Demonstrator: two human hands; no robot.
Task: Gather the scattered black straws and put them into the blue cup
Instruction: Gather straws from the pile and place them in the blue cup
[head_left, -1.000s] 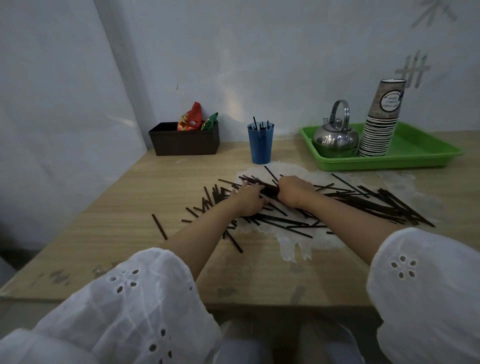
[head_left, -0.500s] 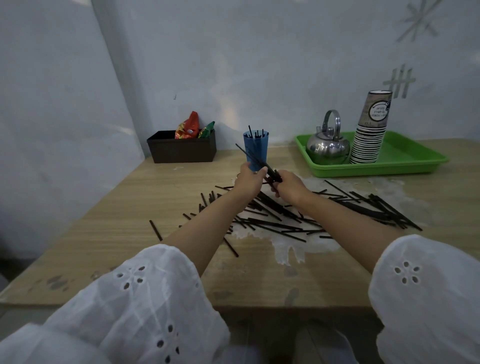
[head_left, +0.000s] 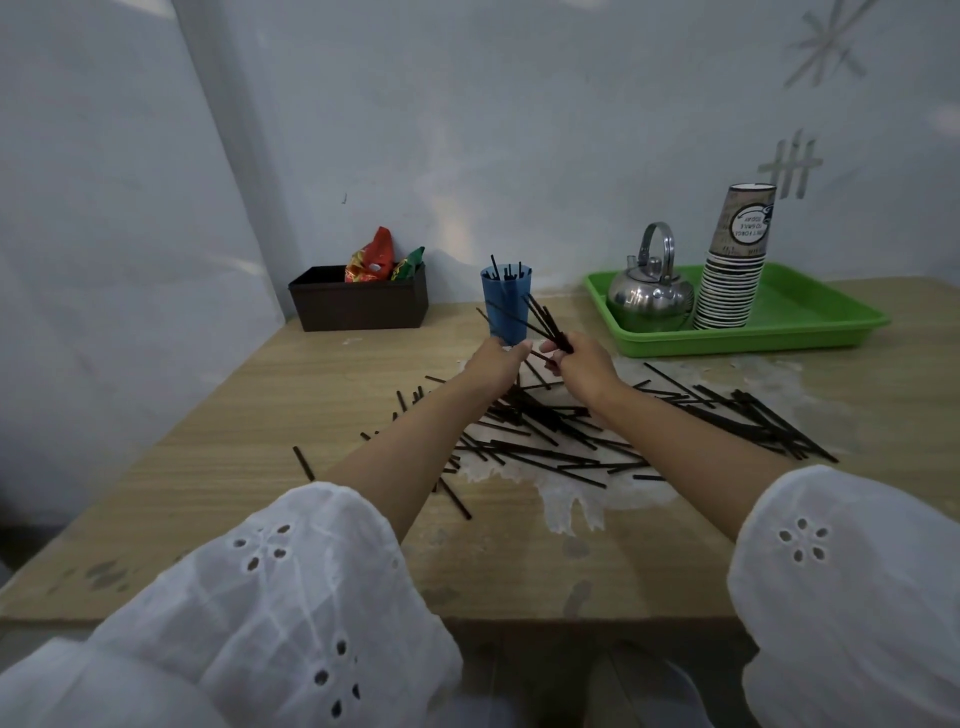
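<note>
Right hand (head_left: 582, 364) pinches a bundle of black straws (head_left: 543, 325), tips fanned toward the blue cup (head_left: 505, 306) at 12 o'clock, probably to square them up. Left hand (head_left: 496, 359) touches their lower ends; grip unclear. Loose straws (head_left: 545, 447) lie at 5 o'clock.

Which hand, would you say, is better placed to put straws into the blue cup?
Right: the right hand grips the straw bundle, tips close to the blue cup.
</note>
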